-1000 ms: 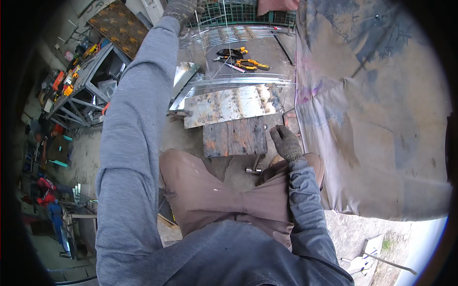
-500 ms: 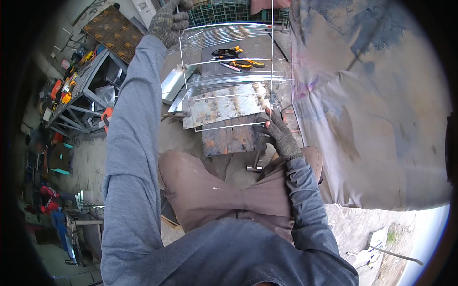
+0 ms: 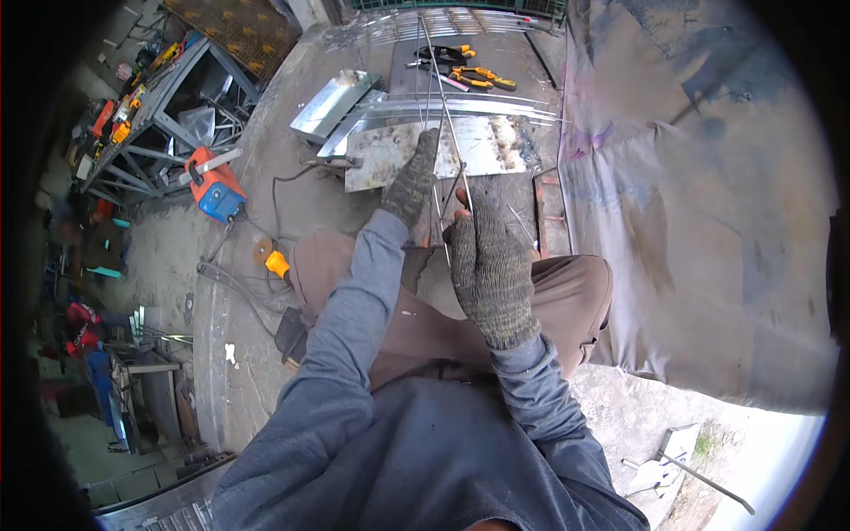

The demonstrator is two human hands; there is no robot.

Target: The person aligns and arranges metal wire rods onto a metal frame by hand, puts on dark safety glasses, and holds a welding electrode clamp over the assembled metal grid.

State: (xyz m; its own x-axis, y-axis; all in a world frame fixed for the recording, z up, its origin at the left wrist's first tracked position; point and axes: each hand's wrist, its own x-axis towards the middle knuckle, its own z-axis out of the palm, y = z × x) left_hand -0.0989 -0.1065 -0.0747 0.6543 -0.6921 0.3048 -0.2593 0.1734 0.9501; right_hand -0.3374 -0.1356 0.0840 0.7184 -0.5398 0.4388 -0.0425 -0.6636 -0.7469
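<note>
Both my hands wear grey knitted gloves and grip a thin metal rod frame (image 3: pixel 450 111), seen almost edge-on in front of me. My left hand (image 3: pixel 413 180) closes on its left side, fingers partly hidden behind the glove's back. Lower and nearer my body, my right hand (image 3: pixel 490 261) is closed around the frame's near side, bare fingertips showing by the rod. Beyond the hands lies a scorched metal plate (image 3: pixel 372 159). Farther off are several thin metal strips (image 3: pixel 505 108), yellow-and-black pliers (image 3: pixel 490 80) and another black-and-yellow hand tool (image 3: pixel 443 53).
An orange-and-blue machine (image 3: pixel 215 188) with cables stands at left, near an angle grinder (image 3: pixel 274 259) beside my knee. A metal rack (image 3: pixel 159 133) holds tools. Bent sheet-metal pieces (image 3: pixel 335 104) lie beyond the plate. A large stained cloth (image 3: pixel 699 230) hangs along the right side.
The frame, earlier held up broadside, has turned to an almost edge-on position. My left hand has come down and inward from the far left; my right has shifted slightly nearer and left.
</note>
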